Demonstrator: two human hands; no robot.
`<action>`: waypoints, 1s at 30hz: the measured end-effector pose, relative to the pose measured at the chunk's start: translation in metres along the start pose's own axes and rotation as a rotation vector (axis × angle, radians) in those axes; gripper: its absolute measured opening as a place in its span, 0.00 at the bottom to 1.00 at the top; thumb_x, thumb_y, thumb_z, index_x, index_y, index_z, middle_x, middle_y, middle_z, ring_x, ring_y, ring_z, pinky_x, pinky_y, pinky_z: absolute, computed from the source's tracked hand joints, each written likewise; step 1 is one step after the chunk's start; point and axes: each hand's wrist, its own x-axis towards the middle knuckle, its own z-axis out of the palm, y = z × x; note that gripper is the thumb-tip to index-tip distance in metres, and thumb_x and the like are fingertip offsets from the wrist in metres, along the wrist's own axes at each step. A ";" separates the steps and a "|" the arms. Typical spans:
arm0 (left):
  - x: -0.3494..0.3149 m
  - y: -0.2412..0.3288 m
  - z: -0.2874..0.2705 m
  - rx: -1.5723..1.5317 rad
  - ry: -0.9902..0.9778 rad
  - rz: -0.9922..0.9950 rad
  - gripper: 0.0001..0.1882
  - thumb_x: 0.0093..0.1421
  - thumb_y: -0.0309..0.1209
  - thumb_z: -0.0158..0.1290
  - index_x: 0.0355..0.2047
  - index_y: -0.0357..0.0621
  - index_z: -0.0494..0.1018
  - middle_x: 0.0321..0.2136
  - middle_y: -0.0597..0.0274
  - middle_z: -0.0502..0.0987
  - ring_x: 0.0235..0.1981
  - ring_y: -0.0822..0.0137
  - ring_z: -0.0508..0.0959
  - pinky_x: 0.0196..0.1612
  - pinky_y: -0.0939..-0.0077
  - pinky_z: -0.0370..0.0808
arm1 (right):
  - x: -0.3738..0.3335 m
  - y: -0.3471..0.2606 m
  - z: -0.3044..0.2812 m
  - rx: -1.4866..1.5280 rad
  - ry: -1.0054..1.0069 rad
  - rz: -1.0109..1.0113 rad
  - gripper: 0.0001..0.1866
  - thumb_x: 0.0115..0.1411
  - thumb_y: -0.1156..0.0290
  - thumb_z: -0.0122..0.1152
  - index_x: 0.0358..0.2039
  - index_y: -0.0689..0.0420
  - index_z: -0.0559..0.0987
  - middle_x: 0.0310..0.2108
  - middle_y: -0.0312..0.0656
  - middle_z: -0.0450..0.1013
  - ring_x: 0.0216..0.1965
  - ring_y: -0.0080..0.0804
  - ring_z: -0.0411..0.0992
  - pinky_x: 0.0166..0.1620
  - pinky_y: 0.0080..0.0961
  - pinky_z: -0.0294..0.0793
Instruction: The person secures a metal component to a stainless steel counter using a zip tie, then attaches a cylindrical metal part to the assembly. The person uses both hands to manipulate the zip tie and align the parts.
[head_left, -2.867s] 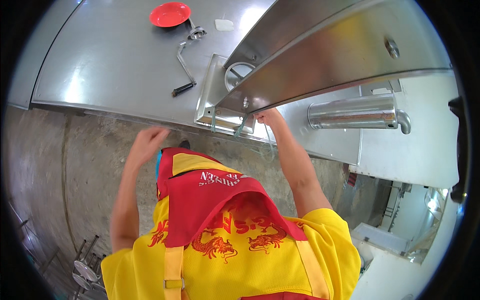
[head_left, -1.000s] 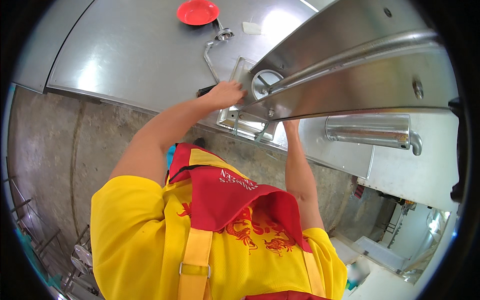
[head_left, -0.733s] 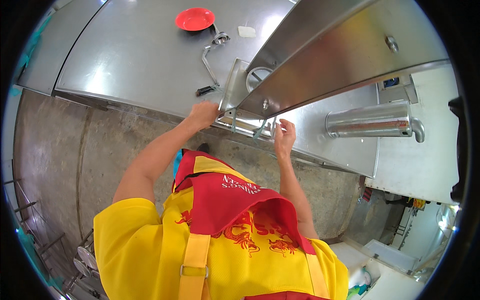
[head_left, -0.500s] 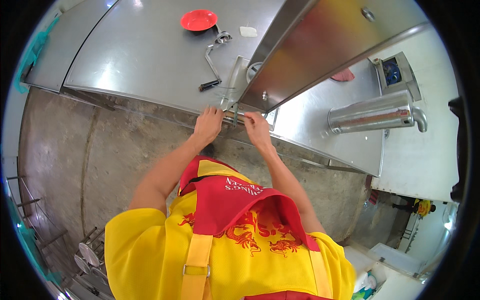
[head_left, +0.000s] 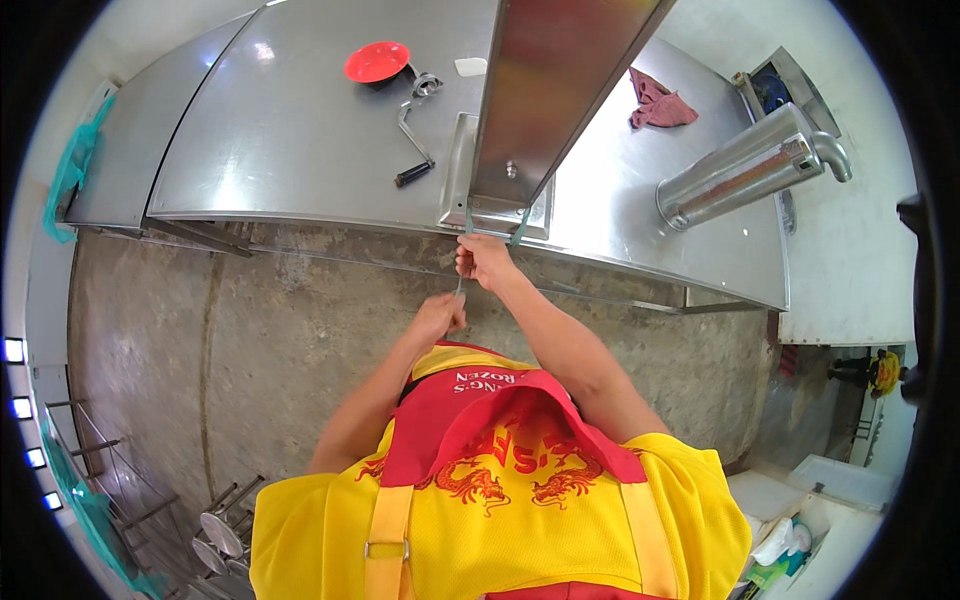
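Cord (head_left: 460,285): now apparently drawn taut | left hand (head_left: 437,317): dropped from counter (head_left: 300,150) edge, seemingly closed around cord | right hand (head_left: 484,259): pinching it, farther out; tray (head_left: 458,168) beyond

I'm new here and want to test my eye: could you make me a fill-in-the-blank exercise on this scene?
The inside of the bowl is ____.
The crank's grip is ____.
In the picture, the bowl lies to the ____ of the cloth.
The hand nearer the table is the ____ one.
Missing words: red; black; left; right.
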 end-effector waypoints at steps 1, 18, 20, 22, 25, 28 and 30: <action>-0.013 -0.019 -0.006 0.057 -0.004 0.019 0.19 0.70 0.40 0.48 0.26 0.41 0.72 0.20 0.68 0.71 0.22 0.75 0.69 0.28 0.79 0.68 | -0.007 0.006 -0.009 0.192 -0.057 0.039 0.09 0.69 0.65 0.55 0.35 0.56 0.75 0.24 0.33 0.70 0.26 0.23 0.69 0.31 0.26 0.73; -0.030 0.013 -0.071 0.880 0.015 0.122 0.13 0.63 0.37 0.57 0.37 0.37 0.80 0.30 0.52 0.81 0.32 0.64 0.79 0.38 0.67 0.75 | -0.163 0.044 -0.125 -0.428 0.244 -0.306 0.11 0.67 0.66 0.58 0.35 0.60 0.81 0.24 0.29 0.70 0.23 0.15 0.63 0.26 0.17 0.63; -0.009 0.025 -0.085 1.057 0.082 0.282 0.12 0.62 0.36 0.57 0.37 0.38 0.80 0.32 0.49 0.81 0.36 0.54 0.80 0.41 0.62 0.75 | -0.187 0.056 -0.170 -0.503 0.300 -0.329 0.11 0.67 0.65 0.58 0.35 0.61 0.82 0.26 0.32 0.74 0.26 0.18 0.68 0.31 0.20 0.68; 0.029 0.047 -0.082 1.011 0.133 0.640 0.09 0.61 0.32 0.57 0.39 0.41 0.80 0.36 0.48 0.80 0.41 0.47 0.79 0.45 0.58 0.75 | -0.210 0.061 -0.195 -0.613 0.376 -0.378 0.12 0.66 0.65 0.59 0.36 0.61 0.82 0.28 0.36 0.77 0.30 0.22 0.72 0.36 0.25 0.73; 0.055 0.107 -0.024 1.103 0.071 0.765 0.17 0.62 0.27 0.55 0.53 0.44 0.76 0.51 0.46 0.74 0.54 0.47 0.73 0.57 0.60 0.70 | -0.232 0.064 -0.194 -0.829 0.412 -0.550 0.10 0.64 0.65 0.60 0.38 0.60 0.81 0.34 0.46 0.79 0.36 0.38 0.76 0.42 0.34 0.75; 0.091 0.125 -0.001 1.223 0.007 0.940 0.25 0.63 0.23 0.52 0.62 0.50 0.70 0.61 0.42 0.67 0.60 0.42 0.68 0.62 0.54 0.66 | -0.247 0.046 -0.202 -0.965 0.398 -0.475 0.09 0.62 0.67 0.62 0.37 0.59 0.81 0.36 0.49 0.79 0.41 0.49 0.77 0.45 0.40 0.76; 0.110 0.130 -0.002 1.351 -0.006 0.988 0.24 0.62 0.23 0.53 0.59 0.49 0.72 0.57 0.45 0.69 0.56 0.42 0.69 0.59 0.52 0.68 | -0.256 0.045 -0.210 -0.977 0.401 -0.480 0.08 0.61 0.68 0.62 0.36 0.58 0.81 0.36 0.48 0.79 0.41 0.51 0.77 0.44 0.41 0.76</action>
